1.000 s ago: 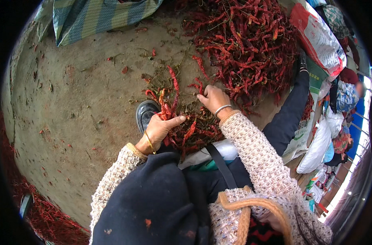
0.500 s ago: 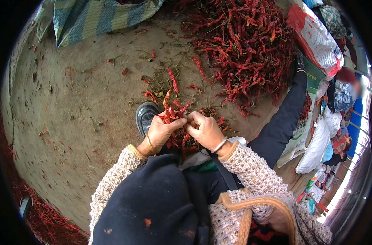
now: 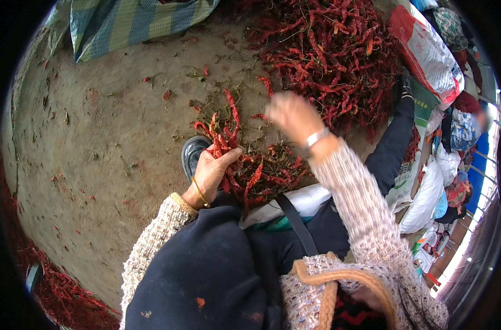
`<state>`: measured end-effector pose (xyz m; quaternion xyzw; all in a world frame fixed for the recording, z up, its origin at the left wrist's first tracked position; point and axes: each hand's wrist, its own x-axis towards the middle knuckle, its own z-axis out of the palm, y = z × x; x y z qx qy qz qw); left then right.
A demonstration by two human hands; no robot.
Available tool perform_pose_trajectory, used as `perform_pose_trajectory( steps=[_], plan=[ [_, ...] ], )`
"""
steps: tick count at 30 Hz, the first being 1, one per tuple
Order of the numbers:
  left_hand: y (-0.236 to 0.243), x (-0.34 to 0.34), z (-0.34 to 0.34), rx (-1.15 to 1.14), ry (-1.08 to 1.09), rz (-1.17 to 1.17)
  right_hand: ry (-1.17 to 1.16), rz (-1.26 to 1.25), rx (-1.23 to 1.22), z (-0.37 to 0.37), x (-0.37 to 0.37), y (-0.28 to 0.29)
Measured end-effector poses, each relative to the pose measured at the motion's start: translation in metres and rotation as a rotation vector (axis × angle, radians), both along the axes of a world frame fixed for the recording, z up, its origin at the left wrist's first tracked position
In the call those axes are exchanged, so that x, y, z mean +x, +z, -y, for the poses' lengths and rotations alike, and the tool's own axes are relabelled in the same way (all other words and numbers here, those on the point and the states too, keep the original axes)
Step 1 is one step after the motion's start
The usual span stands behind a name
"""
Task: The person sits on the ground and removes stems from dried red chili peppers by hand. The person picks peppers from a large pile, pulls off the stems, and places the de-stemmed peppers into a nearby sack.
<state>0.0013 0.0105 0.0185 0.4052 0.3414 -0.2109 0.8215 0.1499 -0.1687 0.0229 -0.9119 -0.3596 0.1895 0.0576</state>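
Observation:
My left hand (image 3: 211, 171) is closed round several dried red chillies (image 3: 224, 137), their wrinkled ends sticking up past the thumb. Away to the right, my right hand (image 3: 295, 116) is smeared by motion, so its fingers cannot be made out. It is over the ground at the near edge of a big heap of dried red chillies (image 3: 333, 60). Between my legs, below and right of the left hand, lies a smaller bunch of chillies with stems (image 3: 269, 179). Loose green-brown stems (image 3: 212, 113) are scattered just beyond the left hand.
A blue-and-yellow striped woven sack (image 3: 140, 27) lies at the far left. At the right are a red-and-white sack (image 3: 426, 55), white bags (image 3: 423, 206) and another person (image 3: 470, 121). More red chillies (image 3: 69, 297) cover the lower left. My black shoe (image 3: 194, 153) rests near the left hand.
My right hand has left the left hand and swung up and right toward the big heap. The left hand stays nearly in place, still holding chillies.

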Motion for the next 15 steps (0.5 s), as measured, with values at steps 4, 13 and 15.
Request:
perform_pose_trajectory(
  steps=[4, 13, 15],
  plan=[
    [0.002, 0.003, -0.005, -0.099, 0.057, -0.055, -0.193, 0.083, 0.043, -0.031, 0.051, -0.047],
    [-0.004, 0.001, -0.008, -0.191, 0.085, -0.176, -0.806, -1.165, 0.746, -0.014, -0.042, -0.019],
    [-0.006, 0.001, -0.005, -0.304, 0.059, -0.159, -0.852, -1.263, 0.898, -0.009, -0.063, -0.015]
  ],
)
